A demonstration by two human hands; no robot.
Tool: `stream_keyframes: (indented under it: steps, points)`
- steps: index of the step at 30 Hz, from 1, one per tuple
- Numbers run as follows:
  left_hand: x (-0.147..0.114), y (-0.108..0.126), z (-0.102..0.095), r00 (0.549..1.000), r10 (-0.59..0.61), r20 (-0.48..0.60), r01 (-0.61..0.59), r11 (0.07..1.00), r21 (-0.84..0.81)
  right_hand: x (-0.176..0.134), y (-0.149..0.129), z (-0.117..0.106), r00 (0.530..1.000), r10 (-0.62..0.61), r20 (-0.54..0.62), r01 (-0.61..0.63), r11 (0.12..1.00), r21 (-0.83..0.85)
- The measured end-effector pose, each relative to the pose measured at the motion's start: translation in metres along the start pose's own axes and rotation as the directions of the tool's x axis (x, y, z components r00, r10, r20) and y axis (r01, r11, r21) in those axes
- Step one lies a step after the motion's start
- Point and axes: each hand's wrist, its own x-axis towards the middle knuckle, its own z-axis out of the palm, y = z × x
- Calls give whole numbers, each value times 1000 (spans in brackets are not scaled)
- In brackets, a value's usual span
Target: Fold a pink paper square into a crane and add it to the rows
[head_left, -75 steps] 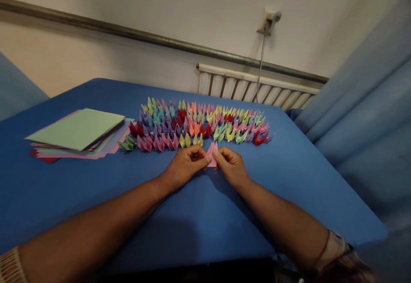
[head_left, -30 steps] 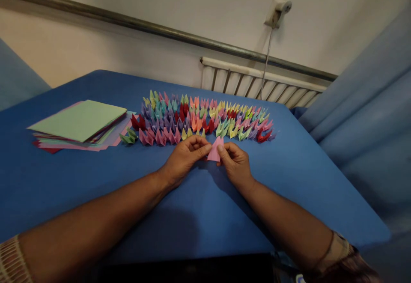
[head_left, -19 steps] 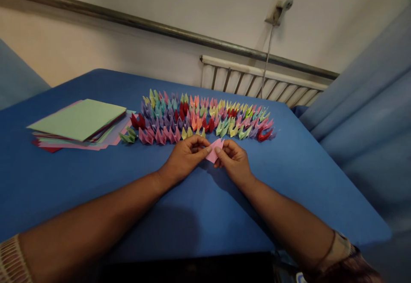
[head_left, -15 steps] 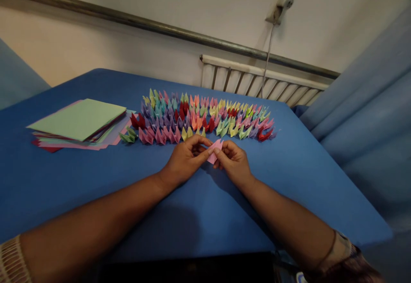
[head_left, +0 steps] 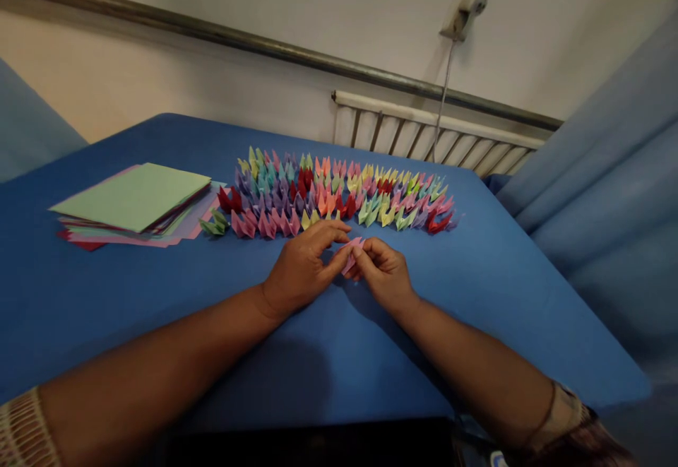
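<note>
A small folded pink paper [head_left: 349, 258] is pinched between my two hands, over the blue table near its middle. My left hand [head_left: 304, 261] grips its left side with the thumb, and the index finger arches above it. On the other side my right hand [head_left: 385, 269] holds the paper between thumb and curled fingers. Part of the paper is hidden by the fingers. Just beyond my hands stand rows of folded paper cranes [head_left: 268, 223] in pink, red, purple, yellow, green and blue.
On the left lies a stack of coloured paper sheets [head_left: 132, 198], a light green one on top. A lone green folded crane [head_left: 215, 224] sits beside it. The blue table [head_left: 503, 311] meets a wall with a radiator [head_left: 402, 128]; a blue curtain [head_left: 609, 191] hangs at the right.
The pink paper has turned and tilted between my fingers, so less of its flat face shows. My left index finger has lifted and straightened a little.
</note>
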Motion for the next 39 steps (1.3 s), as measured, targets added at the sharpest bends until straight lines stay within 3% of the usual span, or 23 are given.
stream_keyframes:
  steps: [3, 6, 10, 14, 23, 39]
  points:
    - [0, 2, 1, 1000, -22, -8, 22, 998, -65, -1, 1, 0, 1000, 4, 2, -4, 1000, 5]
    - [1, 3, 2, 990, -138, 13, 138, 972, -191, 0, 0, -1, 1000, -3, -4, 3, 1000, 0]
    - [6, 2, 3, 936, -332, 115, 351, 854, -385, 1, -2, -1, 1000, -7, -26, 7, 1000, 8]
    - [9, -1, 3, 879, -447, 164, 472, 770, -429, 2, -3, -1, 999, 1, -38, -1, 1000, -8]
    - [10, -2, 4, 845, -505, 177, 529, 737, -421, 1, 2, -3, 1000, -29, -2, 29, 999, -34]
    - [10, -2, 5, 847, -481, 226, 523, 676, -520, 1, 2, -5, 998, -44, 36, 46, 998, -54]
